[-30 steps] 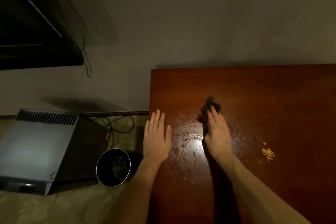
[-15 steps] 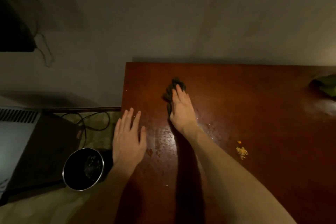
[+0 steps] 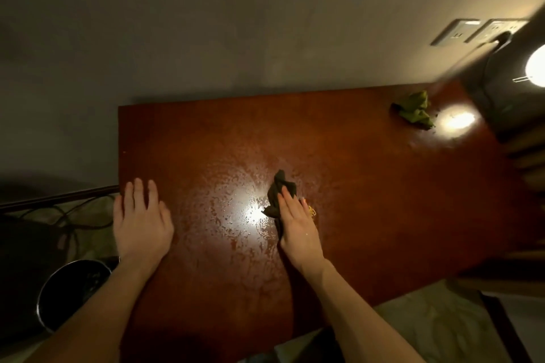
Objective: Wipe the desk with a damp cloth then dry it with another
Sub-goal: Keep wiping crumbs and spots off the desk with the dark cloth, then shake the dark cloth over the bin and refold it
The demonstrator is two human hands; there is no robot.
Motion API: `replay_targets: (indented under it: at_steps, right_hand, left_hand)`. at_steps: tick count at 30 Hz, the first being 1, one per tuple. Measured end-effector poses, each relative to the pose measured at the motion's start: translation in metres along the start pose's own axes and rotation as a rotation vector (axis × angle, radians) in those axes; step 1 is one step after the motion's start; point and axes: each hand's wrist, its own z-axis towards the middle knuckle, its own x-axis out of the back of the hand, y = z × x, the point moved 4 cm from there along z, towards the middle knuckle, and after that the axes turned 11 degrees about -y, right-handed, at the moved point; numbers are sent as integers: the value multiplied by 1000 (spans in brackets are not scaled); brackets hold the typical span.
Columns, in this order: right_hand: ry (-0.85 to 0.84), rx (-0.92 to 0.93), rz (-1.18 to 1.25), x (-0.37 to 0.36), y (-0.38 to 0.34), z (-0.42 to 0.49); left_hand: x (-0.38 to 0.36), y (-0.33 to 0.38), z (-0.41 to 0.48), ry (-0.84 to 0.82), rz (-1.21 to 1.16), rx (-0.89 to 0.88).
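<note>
The reddish-brown wooden desk (image 3: 368,186) fills the middle of the view, its surface beaded with wet streaks around a bright glare. My right hand (image 3: 298,227) lies flat with straight fingers, pressing a dark damp cloth (image 3: 280,188) onto the desk near its middle. A small heap of yellow crumbs (image 3: 312,211) sits right beside that hand. My left hand (image 3: 141,221) rests flat and open on the desk's left edge. A crumpled green cloth (image 3: 413,110) lies at the far right of the desk, untouched.
A metal pot (image 3: 70,295) stands on the floor below the desk's left edge, with dark cables (image 3: 67,215) behind it. A lit lamp (image 3: 535,68) and wall sockets (image 3: 472,31) are at the upper right. A wooden chair (image 3: 525,156) stands right of the desk.
My right hand has slid the dark cloth back toward me and rightward, up to the yellow crumbs. The view has swung right, bringing the green cloth and lamp into sight. My left hand stays on the edge.
</note>
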Motion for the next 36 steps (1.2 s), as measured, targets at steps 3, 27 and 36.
replay_targets:
  at_steps: [3,27,36]
  right_hand:
    - [51,-5,53,6,-7,1]
    - [352,81,501,232,89,36]
    - [144,-53,535,235,89,75]
  left_hand:
    - [8,23,1,-24,-41,-21]
    - [130,300,71,-783,-618,-621]
    - [106,316,90,-893,-679,-333]
